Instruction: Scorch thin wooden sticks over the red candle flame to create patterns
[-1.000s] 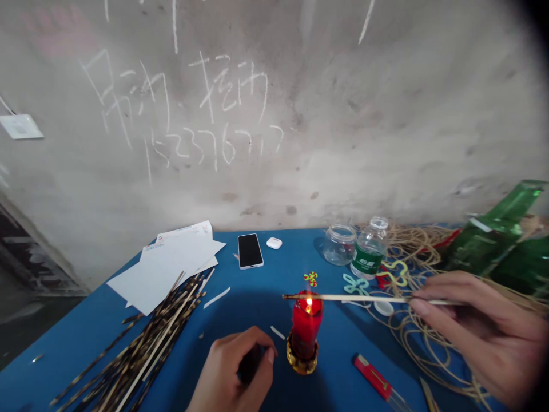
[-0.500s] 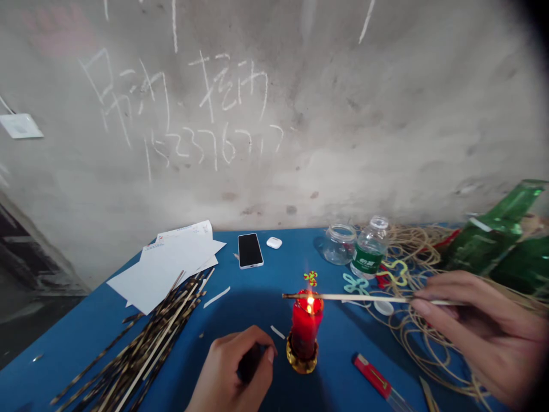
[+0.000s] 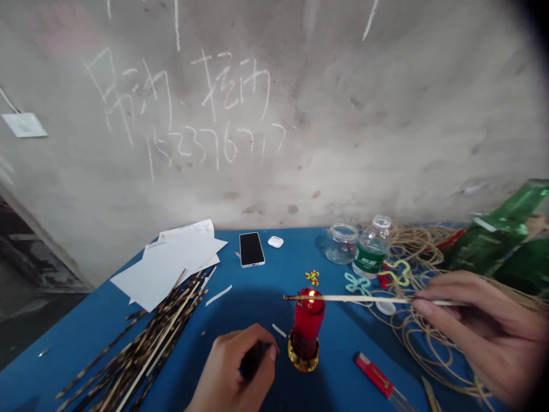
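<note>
A thin pale stick (image 3: 364, 298) lies level across the top of a lit red candle (image 3: 307, 323), its darkened left end just past the flame. My right hand (image 3: 484, 326) pinches the stick near its right end. The candle stands in a gold-coloured base (image 3: 302, 357). To the left of the candle is my left hand (image 3: 242, 366), with thumb and fingers curled together; whether anything is between them is hidden. Many sticks with dark scorched bands (image 3: 158, 337) lie in a bundle at the left.
White papers (image 3: 171, 263), a phone (image 3: 251, 249) and a white case (image 3: 275, 242) are on the blue table (image 3: 240, 309). Behind the candle stand a glass jar (image 3: 341, 246) and a bottle (image 3: 371, 252). Twine (image 3: 412, 240), green bottles (image 3: 493, 234) and a red lighter (image 3: 375, 375) are rightward.
The view has shifted slightly. The stick now covers the flame more, and the candle's red body looks less bright. Both hands keep nearly the same pose.
</note>
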A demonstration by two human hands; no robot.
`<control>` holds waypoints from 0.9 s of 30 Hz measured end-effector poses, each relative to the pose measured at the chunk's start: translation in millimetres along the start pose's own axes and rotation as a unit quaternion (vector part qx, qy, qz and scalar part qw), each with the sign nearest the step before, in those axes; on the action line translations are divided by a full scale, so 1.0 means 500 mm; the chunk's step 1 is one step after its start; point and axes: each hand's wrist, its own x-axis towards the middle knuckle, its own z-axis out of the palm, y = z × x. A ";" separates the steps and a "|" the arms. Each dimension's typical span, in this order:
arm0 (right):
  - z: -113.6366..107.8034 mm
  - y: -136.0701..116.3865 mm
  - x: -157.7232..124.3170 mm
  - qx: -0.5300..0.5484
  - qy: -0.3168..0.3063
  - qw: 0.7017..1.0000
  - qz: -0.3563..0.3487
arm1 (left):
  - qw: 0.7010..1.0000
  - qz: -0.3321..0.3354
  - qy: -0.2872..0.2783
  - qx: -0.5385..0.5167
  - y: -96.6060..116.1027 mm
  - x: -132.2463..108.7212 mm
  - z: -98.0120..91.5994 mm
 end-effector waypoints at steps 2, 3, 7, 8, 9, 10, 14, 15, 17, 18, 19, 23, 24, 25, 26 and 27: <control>-0.001 -0.001 0.000 0.001 0.004 1.000 0.006 | 1.000 -0.001 -0.001 0.002 -0.001 -0.001 0.000; -0.002 -0.001 -0.001 0.000 0.005 1.000 0.009 | 1.000 -0.001 -0.002 0.002 -0.002 -0.001 0.000; -0.009 0.006 -0.004 0.003 -0.012 1.000 -0.025 | 1.000 0.002 -0.023 0.001 -0.006 0.002 -0.007; -0.010 0.007 -0.005 0.003 -0.012 0.999 -0.031 | 1.000 0.004 -0.031 0.001 -0.007 0.003 -0.010; -0.011 0.008 -0.006 0.002 -0.015 0.999 -0.036 | 0.999 0.006 -0.038 0.001 -0.008 0.004 -0.012; -0.012 0.009 -0.006 0.003 -0.016 0.999 -0.037 | 0.999 0.010 -0.042 0.004 -0.009 0.005 -0.014; -0.011 0.009 -0.003 0.010 -0.017 0.999 -0.043 | 0.999 0.023 -0.034 0.013 -0.012 0.008 -0.017; -0.010 0.008 -0.002 0.012 -0.015 0.999 -0.046 | 0.999 0.024 -0.035 0.014 -0.013 0.008 -0.016; -0.009 0.007 -0.001 0.010 -0.012 0.999 -0.051 | 0.999 0.021 -0.040 0.014 -0.014 0.008 -0.016; -0.009 0.006 -0.001 0.008 -0.011 0.999 -0.050 | 0.999 0.020 -0.041 0.013 -0.015 0.008 -0.015; -0.009 0.005 -0.001 0.006 -0.010 0.999 -0.048 | 0.999 0.020 -0.040 0.014 -0.015 0.007 -0.015; -0.007 0.002 -0.001 0.004 -0.011 0.999 -0.042 | 0.999 0.022 -0.038 0.019 -0.015 0.007 -0.017; -0.007 0.002 -0.002 0.007 -0.011 0.999 -0.042 | 0.999 0.022 -0.039 0.020 -0.014 0.007 -0.017; -0.007 0.001 -0.002 0.009 -0.010 0.999 -0.040 | 0.999 0.022 -0.040 0.021 -0.014 0.007 -0.018; -0.007 0.001 -0.003 0.010 -0.011 0.999 -0.035 | 0.999 0.022 -0.042 0.020 -0.014 0.007 -0.018; -0.008 0.002 -0.003 0.012 -0.010 0.999 -0.029 | 0.999 0.021 -0.044 0.019 -0.014 0.007 -0.018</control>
